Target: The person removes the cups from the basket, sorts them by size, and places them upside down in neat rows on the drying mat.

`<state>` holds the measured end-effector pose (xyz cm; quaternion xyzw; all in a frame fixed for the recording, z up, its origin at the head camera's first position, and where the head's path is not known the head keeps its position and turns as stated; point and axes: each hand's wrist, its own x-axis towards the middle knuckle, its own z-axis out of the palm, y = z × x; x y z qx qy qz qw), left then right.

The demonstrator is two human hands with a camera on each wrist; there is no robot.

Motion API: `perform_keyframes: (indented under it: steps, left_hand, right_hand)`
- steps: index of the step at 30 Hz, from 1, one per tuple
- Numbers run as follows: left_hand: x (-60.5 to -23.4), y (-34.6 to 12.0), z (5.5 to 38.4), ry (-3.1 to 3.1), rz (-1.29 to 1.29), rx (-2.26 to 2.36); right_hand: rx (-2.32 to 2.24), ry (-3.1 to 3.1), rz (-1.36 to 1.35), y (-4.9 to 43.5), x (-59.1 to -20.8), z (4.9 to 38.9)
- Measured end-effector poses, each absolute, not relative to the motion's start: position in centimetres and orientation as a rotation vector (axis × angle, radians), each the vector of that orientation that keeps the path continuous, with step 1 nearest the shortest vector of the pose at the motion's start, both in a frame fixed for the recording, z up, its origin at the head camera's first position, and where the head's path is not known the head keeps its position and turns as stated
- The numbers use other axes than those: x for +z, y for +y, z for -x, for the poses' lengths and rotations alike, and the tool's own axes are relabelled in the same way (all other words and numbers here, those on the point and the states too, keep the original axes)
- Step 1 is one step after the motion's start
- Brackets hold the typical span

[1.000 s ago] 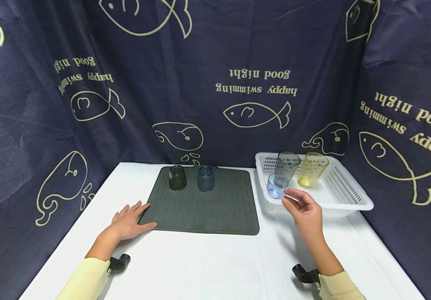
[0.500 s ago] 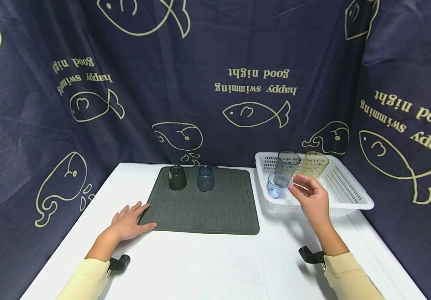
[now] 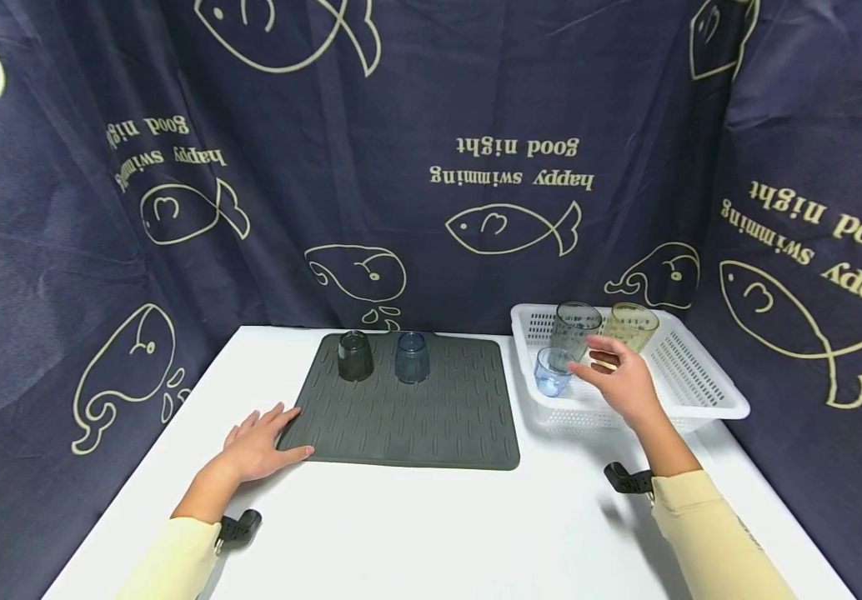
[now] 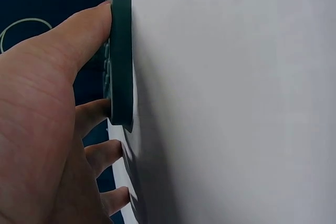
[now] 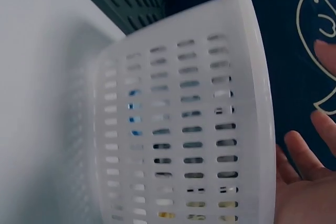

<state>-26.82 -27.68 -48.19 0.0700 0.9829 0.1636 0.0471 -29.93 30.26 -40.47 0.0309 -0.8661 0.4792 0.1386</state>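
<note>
My left hand [image 3: 254,448] lies with spread fingers on the front left corner of a dark grey drying mat [image 3: 401,429]; its thumb [image 4: 86,30] is on the mat's edge in the left wrist view. Over the front of a white perforated basket [image 3: 689,412], my right hand [image 3: 626,382] has loosely bent, parted fingers and grips nothing. Its thumb overlaps the right side of a small light blue glass [image 3: 548,379] in the head view. Behind that stand a tall grey glass [image 3: 572,329] and a yellow glass [image 3: 633,325], the latter partly covered by the hand.
A dark grey glass [image 3: 355,358] and a dark blue glass [image 3: 412,360] stand upside down near the mat's back edge. The white table [image 3: 416,533] is bounded by a navy fish-print curtain [image 3: 371,167] at the back and sides.
My right hand has moved slightly right and farther over the basket, then its thumb has come back left to the light blue glass. The left hand and the glasses stay in place.
</note>
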Motion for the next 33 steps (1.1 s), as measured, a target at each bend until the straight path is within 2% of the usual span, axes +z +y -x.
perform_keyframes:
  steps: [33]
  left_hand:
    - [-48.1, -27.5, 26.8, 2.997, -0.222, 0.508]
  right_hand:
    - [1.251, -2.912, -0.257, 32.5, -40.6, 34.7]
